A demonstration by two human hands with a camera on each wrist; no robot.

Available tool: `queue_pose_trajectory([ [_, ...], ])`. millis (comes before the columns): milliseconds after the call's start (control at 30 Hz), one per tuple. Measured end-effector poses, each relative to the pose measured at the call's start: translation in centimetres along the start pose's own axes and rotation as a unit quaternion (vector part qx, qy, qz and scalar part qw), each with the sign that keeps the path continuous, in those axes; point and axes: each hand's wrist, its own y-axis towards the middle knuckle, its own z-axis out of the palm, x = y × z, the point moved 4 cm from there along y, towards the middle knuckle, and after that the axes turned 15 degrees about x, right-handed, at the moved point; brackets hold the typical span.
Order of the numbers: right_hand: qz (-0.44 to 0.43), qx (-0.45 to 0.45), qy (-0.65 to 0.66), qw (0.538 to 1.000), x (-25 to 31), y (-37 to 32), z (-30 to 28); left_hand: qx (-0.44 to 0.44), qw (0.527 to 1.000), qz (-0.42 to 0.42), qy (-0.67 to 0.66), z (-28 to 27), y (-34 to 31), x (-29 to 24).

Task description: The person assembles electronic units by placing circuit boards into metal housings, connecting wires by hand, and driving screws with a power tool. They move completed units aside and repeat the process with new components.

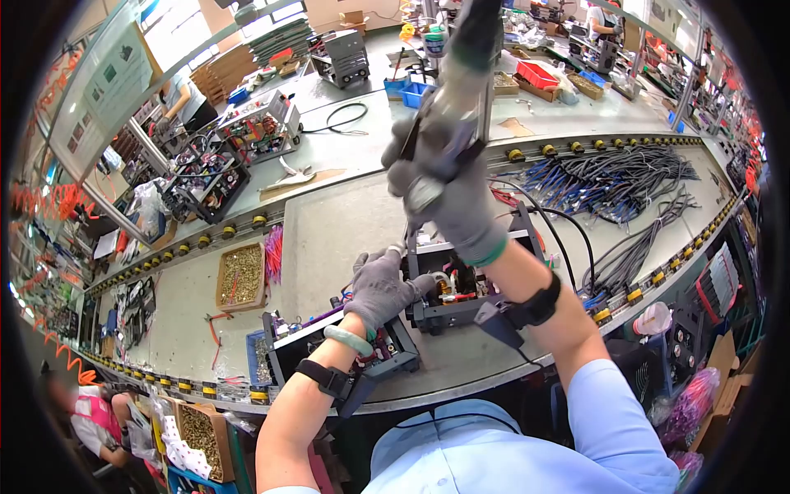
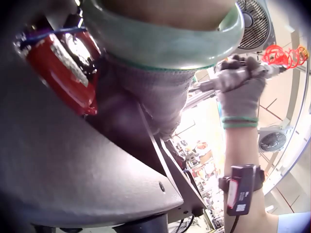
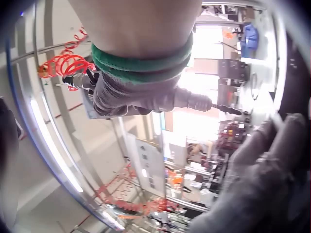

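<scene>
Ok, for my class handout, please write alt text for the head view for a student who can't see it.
A gray-gloved right hand grips a blurred power tool above a workbench, while the gloved left hand is at the edge of an open black chassis. Cables lie to the right, a box of small parts to the left.

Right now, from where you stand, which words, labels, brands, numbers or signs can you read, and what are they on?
None can be read with certainty.
Posted sheet, upper left of the head view: print and small pictures, too small to read.
Strapped-on black box, left wrist view: a white label and a printed square, both too blurred.
Pale board, right wrist view: dark marks, too blurred to read.
</scene>
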Motion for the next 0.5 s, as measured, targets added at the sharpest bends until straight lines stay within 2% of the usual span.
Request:
queue_pose_trajectory([
  [100,0.013,0.004,0.118,0.993,6.3,-1.6,-0.2,-0.008,0.999,0.025,0.044,-1.3,-1.2,-2.1],
  [200,0.064,-0.004,0.097,0.993,9.2,-5.7,-1.8,-0.046,0.991,0.073,0.107,-1.0,-1.5,-2.4],
  [233,0.081,0.002,0.044,0.996,9.3,-7.2,-3.0,-0.071,0.982,0.088,0.148,-1.0,-1.7,-2.7],
  [300,0.112,0.015,-0.063,0.992,9.5,-10.4,-5.2,-0.055,0.988,0.079,0.122,-2.0,-2.6,-3.5],
  [333,0.136,-0.010,-0.063,0.989,8.8,-11.9,-5.7,-0.048,0.988,0.089,0.114,-2.9,-3.7,-3.9],
  [367,0.179,0.001,-0.099,0.979,7.7,-13.7,-7.0,-0.043,0.988,0.098,0.108,-3.6,-4.6,-4.1],
  [400,0.220,0.016,-0.136,0.966,6.7,-15.4,-8.3,-0.087,0.978,0.172,0.079,-3.9,-6.2,-3.9],
  [467,0.241,0.117,-0.373,0.888,6.4,-17.9,-8.6,-0.036,0.981,0.190,0.009,-4.9,-10.5,-4.2],
  [500,0.294,0.130,-0.331,0.887,6.1,-18.5,-8.2,-0.039,0.981,0.189,0.016,-4.7,-12.4,-3.9],
])
